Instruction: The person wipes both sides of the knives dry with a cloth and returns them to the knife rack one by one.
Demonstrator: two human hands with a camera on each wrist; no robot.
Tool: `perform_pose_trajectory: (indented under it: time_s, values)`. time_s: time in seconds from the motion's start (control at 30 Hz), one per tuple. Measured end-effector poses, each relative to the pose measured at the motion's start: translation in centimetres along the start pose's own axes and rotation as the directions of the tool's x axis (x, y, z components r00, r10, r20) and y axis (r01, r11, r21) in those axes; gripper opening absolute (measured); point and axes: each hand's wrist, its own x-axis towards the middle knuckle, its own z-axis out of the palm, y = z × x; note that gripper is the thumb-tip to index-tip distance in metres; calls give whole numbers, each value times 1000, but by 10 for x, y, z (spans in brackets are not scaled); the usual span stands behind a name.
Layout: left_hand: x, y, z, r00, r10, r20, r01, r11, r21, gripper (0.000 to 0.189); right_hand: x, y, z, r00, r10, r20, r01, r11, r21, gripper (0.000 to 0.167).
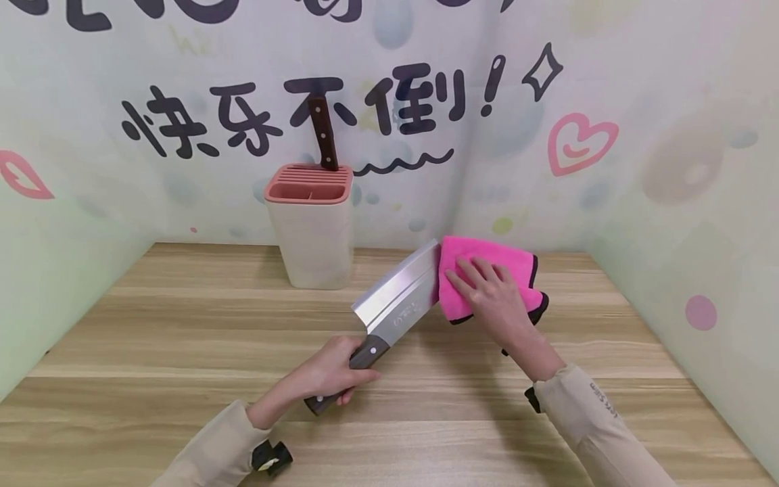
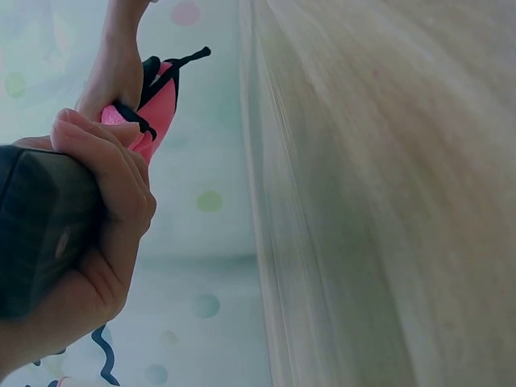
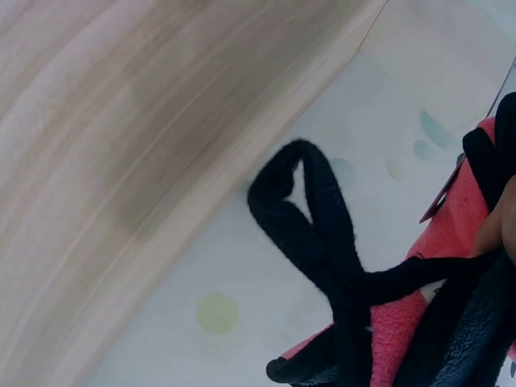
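Note:
A cleaver (image 1: 404, 297) with a wide steel blade is held aslant above the wooden table, its blade pointing up and to the right. My left hand (image 1: 335, 368) grips its dark riveted handle (image 1: 370, 352); in the left wrist view the fingers (image 2: 121, 181) curl round the handle. My right hand (image 1: 496, 304) holds a pink cloth (image 1: 511, 253) with black edging against the far end of the blade, which the cloth covers. A black loop (image 3: 302, 218) hangs from the cloth in the right wrist view. Most of the right hand is out of that view.
A white knife block (image 1: 316, 243) with a pink slotted top stands at the back of the wooden table (image 1: 182, 352). One knife with a dark brown handle (image 1: 322, 133) stands in it. A printed backdrop (image 1: 402, 196) rises behind the table, with pale walls at both sides.

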Motion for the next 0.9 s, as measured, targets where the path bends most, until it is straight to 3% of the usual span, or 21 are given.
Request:
perform_pose_trajectory:
  time_s: [0.3,0.73,0.9]
  values:
    - [2,1,1,1000,-2,-10,2,1000,-10,14,1,-8,-3,999,-31,-8,31,1000,0,49]
    - [5,1,3,999,-29,-23,29,999,-23,14,3,-29,-4,983,-153,-98,151,988,-26,43]
    - [5,2,3,999,-28,-19,28,999,-31,15,3,-37,-7,978,-186,-91,187,982,-4,44]
